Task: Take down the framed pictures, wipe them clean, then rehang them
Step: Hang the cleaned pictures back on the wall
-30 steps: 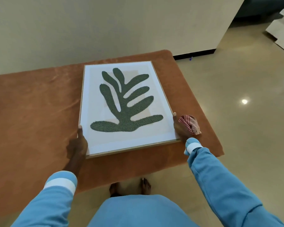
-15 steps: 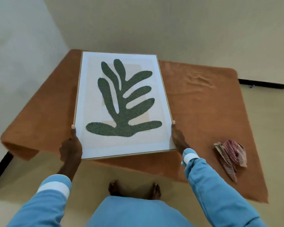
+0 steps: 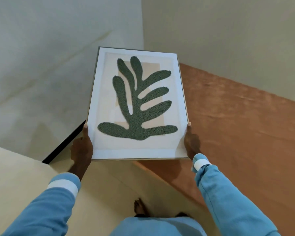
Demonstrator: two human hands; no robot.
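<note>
Flat on the worktop [image 3: 245,126] a second ago, the framed picture [image 3: 136,106] is now lifted clear and turned toward the wall [image 3: 41,65], with the left hand [image 3: 82,147] and right hand [image 3: 192,142] gripping its side edges, so rehanging seems under way.

Domestic interior indicated: plain cream walls [image 3: 58,65] edged with black skirting [image 3: 63,143], pale polished floor [image 3: 15,176], counter [image 3: 245,133] draped in rust-brown fabric, decorative framed leaf print [image 3: 138,103], bare feet [image 3: 140,206] seen below

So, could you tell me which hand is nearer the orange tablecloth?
Right: the right hand holds the framed picture over the tablecloth; the left hand holds its opposite side.
</note>
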